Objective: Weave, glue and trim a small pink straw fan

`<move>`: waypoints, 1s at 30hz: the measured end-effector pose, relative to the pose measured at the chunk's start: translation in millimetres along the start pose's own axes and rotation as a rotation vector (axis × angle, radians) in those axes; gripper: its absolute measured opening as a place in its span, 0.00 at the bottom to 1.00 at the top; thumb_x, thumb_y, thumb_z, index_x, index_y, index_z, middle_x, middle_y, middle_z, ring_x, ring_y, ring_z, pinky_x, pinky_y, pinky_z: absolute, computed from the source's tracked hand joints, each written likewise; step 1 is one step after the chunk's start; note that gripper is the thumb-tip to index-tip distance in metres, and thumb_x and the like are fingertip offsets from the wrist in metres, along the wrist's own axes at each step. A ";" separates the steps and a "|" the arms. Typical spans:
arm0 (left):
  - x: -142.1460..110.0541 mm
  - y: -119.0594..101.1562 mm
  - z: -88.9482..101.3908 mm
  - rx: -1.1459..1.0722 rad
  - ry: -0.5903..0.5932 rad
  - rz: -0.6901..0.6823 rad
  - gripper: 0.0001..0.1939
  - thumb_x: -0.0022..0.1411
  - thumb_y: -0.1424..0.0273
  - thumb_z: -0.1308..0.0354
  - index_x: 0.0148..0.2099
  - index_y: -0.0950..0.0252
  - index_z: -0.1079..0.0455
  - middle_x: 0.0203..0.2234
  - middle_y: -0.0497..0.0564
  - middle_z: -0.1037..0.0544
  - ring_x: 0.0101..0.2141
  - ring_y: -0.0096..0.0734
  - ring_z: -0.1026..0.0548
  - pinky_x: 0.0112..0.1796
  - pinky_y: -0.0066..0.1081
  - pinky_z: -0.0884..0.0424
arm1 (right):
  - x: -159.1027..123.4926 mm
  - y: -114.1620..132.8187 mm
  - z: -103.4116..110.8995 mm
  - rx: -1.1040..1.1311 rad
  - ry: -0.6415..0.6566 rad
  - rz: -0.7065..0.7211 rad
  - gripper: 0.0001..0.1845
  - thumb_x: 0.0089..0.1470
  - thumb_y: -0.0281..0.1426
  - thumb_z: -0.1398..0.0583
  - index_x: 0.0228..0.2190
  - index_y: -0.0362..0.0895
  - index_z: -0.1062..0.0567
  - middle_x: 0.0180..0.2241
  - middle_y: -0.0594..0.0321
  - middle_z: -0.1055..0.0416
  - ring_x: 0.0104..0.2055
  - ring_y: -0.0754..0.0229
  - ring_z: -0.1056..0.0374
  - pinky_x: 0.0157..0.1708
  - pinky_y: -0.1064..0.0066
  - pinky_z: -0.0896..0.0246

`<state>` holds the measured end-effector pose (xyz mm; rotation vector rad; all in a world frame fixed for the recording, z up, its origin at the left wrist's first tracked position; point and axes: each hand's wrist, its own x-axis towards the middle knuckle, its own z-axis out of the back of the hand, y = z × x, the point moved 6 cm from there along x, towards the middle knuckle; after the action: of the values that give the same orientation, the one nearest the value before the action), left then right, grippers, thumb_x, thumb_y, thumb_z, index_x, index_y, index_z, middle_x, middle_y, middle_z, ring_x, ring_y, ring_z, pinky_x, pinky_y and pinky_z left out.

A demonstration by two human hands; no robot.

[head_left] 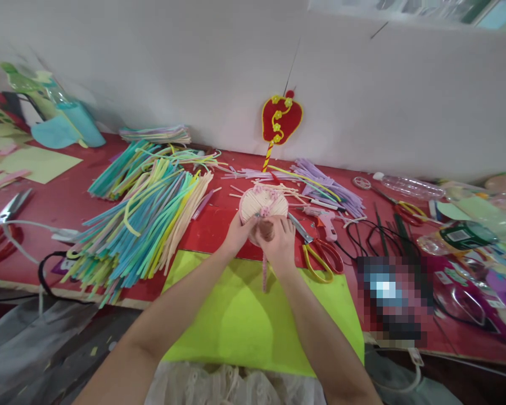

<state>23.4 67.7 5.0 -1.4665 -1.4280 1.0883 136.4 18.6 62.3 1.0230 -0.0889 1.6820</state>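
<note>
You have the green mat (236,320) nearest you on the worktop (46,208), under your forearms. The pink stick (265,275) points back over its far edge, towards you.

Left hand (237,233): closed on the left rim of the pink disc (253,202), thumb laid on its face, probably to steady it. Right hand (281,244): fingers curled in over the disc's lower right; whether they pinch a small piece there, cannot tell. Disc is just beyond the mat's far edge, patterned face up, which leaves the pink trim in your view.

The scissors (318,264) lie at the mat's far right corner, loops towards you, presumably for an easy pick-up. Past that corner, the glue gun (325,220), close to your right hand and likely within reach.

Left of the mat and reaching beyond it: mixed stems (152,214), heaped lengthwise, perhaps so you can draw single ones out. Beyond the mat, to the right: purple stems (329,185), a looser pile.

Farthest out, straight past the mat: the red fan (281,118), upright by the wall (194,73), front turned to you, maybe for display.
</note>
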 end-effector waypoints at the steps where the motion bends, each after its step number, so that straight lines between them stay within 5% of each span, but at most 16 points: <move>1: -0.3 -0.5 -0.1 0.032 -0.001 -0.010 0.20 0.48 0.66 0.39 0.44 0.67 0.32 0.42 0.56 0.25 0.43 0.39 0.28 0.44 0.36 0.33 | -0.3 0.6 -0.1 -0.019 -0.007 -0.018 0.08 0.49 0.34 0.42 0.32 0.43 0.32 0.33 0.59 0.32 0.38 0.56 0.38 0.39 0.64 0.46; 16: -4.6 -2.9 -1.7 0.041 0.001 0.014 0.15 0.49 0.66 0.41 0.41 0.65 0.31 0.36 0.52 0.24 0.38 0.35 0.28 0.40 0.32 0.32 | -4.8 4.9 -2.6 -0.101 -0.039 -0.085 0.05 0.51 0.34 0.44 0.29 0.44 0.34 0.30 0.59 0.33 0.36 0.56 0.40 0.38 0.64 0.49; 30: -6.8 -6.8 -1.8 0.053 -0.001 -0.027 0.16 0.50 0.65 0.42 0.41 0.66 0.31 0.37 0.53 0.24 0.39 0.36 0.27 0.41 0.33 0.32 | -4.4 14.0 -2.4 -0.134 0.006 -0.003 0.07 0.54 0.28 0.49 0.29 0.45 0.31 0.30 0.58 0.32 0.35 0.56 0.40 0.36 0.63 0.49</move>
<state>23.0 61.2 12.2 -1.4057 -1.4049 1.1025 123.6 11.2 63.9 0.9166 -0.1936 1.6531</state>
